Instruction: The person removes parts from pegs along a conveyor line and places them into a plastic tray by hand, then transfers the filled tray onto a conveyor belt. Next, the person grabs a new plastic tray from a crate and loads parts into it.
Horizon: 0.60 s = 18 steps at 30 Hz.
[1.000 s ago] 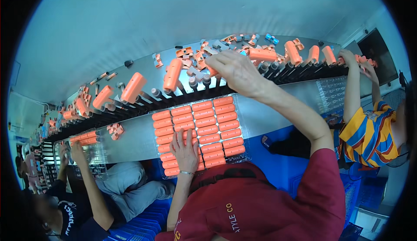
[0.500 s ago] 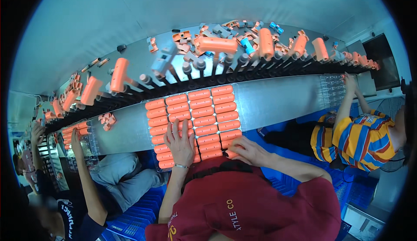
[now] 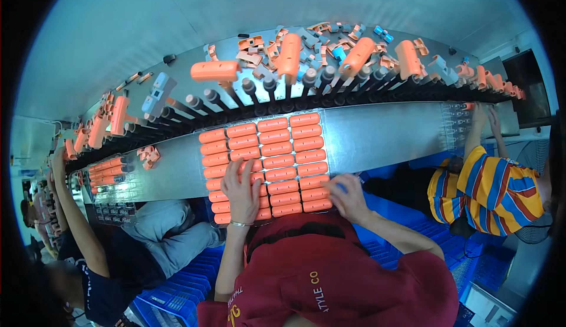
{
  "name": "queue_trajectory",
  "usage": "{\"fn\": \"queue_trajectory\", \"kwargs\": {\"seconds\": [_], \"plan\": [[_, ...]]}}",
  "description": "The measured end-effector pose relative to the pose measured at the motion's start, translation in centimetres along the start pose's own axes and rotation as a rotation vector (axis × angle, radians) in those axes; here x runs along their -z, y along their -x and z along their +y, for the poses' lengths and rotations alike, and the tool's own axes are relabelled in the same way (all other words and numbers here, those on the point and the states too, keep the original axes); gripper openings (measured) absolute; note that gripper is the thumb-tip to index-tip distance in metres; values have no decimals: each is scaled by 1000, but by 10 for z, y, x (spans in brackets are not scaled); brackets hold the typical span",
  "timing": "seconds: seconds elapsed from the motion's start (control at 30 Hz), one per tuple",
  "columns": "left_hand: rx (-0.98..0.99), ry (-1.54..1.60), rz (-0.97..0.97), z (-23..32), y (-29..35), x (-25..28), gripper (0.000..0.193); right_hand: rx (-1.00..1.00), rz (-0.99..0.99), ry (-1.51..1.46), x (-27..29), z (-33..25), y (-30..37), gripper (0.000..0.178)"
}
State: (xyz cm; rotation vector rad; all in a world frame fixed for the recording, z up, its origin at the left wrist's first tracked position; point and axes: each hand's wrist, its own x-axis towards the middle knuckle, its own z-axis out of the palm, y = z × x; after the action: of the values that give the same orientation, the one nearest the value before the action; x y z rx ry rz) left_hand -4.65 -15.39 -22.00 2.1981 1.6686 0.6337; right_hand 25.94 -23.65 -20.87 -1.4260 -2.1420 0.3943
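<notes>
A clear tray (image 3: 213, 223) packed with rows of orange cylindrical parts (image 3: 277, 148) lies on the metal bench in front of me. My left hand (image 3: 242, 190) rests flat on the orange parts at the tray's lower left, fingers spread. My right hand (image 3: 346, 196) sits at the tray's lower right corner, fingers curled against the edge; whether it grips anything I cannot tell. Above the tray runs a dark conveyor rail (image 3: 283, 100) of pegs carrying more orange parts (image 3: 289, 56).
A person in a striped shirt (image 3: 495, 182) works at the right, reaching up to the bench. Another person in dark clothes (image 3: 88, 262) works at the left beside a second tray (image 3: 106, 171). Blue crates (image 3: 177, 297) stand below. Loose orange and grey pieces (image 3: 330, 38) litter the far shelf.
My right hand came down from the conveyor rail to the tray's lower right corner. The view shifted, and the parts on the rail moved along. My left hand stayed on the tray.
</notes>
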Motion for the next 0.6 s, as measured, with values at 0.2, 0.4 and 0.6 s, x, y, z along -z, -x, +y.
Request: {"fn": "queue_trajectory", "kwargs": {"seconds": [0.2,0.4,0.6], "plan": [[265,-118,418,-66,31,45,44,-516,112,-330,8,11,-32,37],[746,672,184,-141,88,23,39,-480,-90,-182,5,3,-30,42],[605,521,227,-99,80,14,35,-480,-185,-230,-21,-15,-12,62]]}}
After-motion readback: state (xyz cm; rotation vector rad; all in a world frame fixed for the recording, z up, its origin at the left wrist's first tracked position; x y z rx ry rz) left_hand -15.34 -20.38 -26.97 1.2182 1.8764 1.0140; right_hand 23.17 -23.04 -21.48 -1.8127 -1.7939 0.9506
